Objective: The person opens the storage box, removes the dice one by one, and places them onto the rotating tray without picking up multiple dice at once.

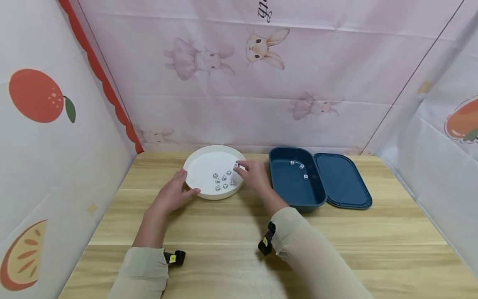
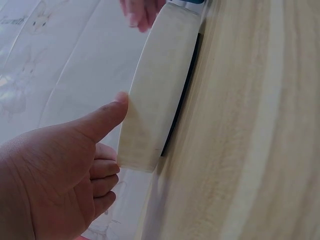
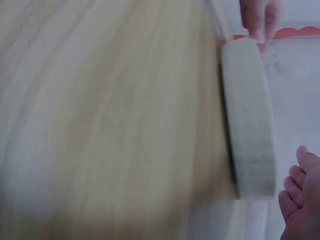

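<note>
A round white tray (image 1: 199,172) with a raised rim stands on the table, several white dice (image 1: 224,177) lying in its right half. My left hand (image 1: 172,193) holds the tray's left side, thumb at the near rim and fingers along the outer wall; the left wrist view shows the thumb (image 2: 107,117) against the edge. Over the tray's right rim, my right hand (image 1: 255,174) pinches one die (image 1: 236,165) between thumb and fingertips. In the right wrist view that hand (image 3: 302,192) appears beside the tray's wall (image 3: 248,120), and no die can be made out.
Right of the tray stands a dark blue box (image 1: 298,195) with three dice (image 1: 301,166) inside. Its flat blue lid (image 1: 343,180) lies against the box's right side. Cloth walls (image 1: 239,112) with printed rabbits and fruit enclose the wooden table (image 1: 216,249) at the back and sides.
</note>
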A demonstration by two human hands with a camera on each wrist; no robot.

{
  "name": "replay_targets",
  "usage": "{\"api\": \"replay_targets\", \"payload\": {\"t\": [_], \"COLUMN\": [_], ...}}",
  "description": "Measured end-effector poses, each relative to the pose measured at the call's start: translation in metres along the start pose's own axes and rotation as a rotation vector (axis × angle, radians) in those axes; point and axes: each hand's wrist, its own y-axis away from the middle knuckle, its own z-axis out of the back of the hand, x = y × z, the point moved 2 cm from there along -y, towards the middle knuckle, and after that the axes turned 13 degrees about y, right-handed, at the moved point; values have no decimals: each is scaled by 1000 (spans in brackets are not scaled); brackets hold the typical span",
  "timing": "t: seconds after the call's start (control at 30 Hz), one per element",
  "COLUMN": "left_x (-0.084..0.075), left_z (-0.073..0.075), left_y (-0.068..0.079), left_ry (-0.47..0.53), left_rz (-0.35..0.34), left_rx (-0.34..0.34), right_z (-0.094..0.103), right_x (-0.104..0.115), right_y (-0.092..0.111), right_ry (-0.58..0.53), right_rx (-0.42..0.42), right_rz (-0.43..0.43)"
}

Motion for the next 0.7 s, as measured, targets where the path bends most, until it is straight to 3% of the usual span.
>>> {"api": "replay_targets", "payload": {"t": [0.43, 0.7], "left_x": [-2, -2], "left_z": [-2, -2], "left_y": [0, 0], "left_ry": [-13, -8], "left_rz": [10, 2], "left_rx": [-13, -10], "right_z": [-11, -16], "right_x": [6, 12], "right_y": [2, 5], "right_ry": [217, 409], "right_rx": [123, 130], "right_rz": [95, 208]}}
